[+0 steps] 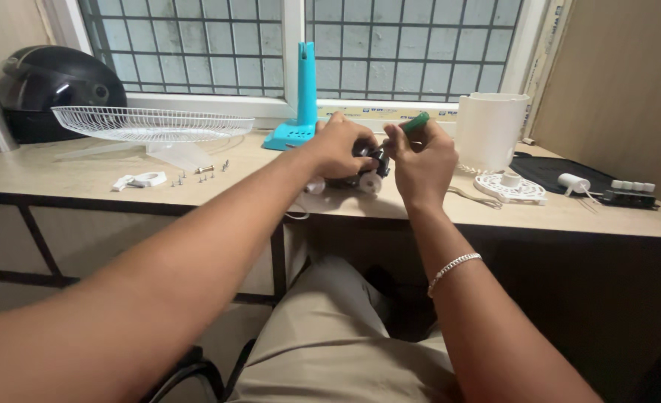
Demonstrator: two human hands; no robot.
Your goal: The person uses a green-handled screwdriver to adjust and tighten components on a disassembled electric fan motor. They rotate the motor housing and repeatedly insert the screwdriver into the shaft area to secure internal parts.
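While the left hand clamps the small black motor steady on the desk, the right hand grips a green-handled screwdriver angled into it; loose screws lie well left.

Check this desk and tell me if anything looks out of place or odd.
Nothing looks spilled or broken; it is a fan taken apart. The wire fan guard lies flat, loose screws are scattered near a white bracket, and the teal stand stands alone. The left hand steadies the motor; the right hand holds a green-handled screwdriver.
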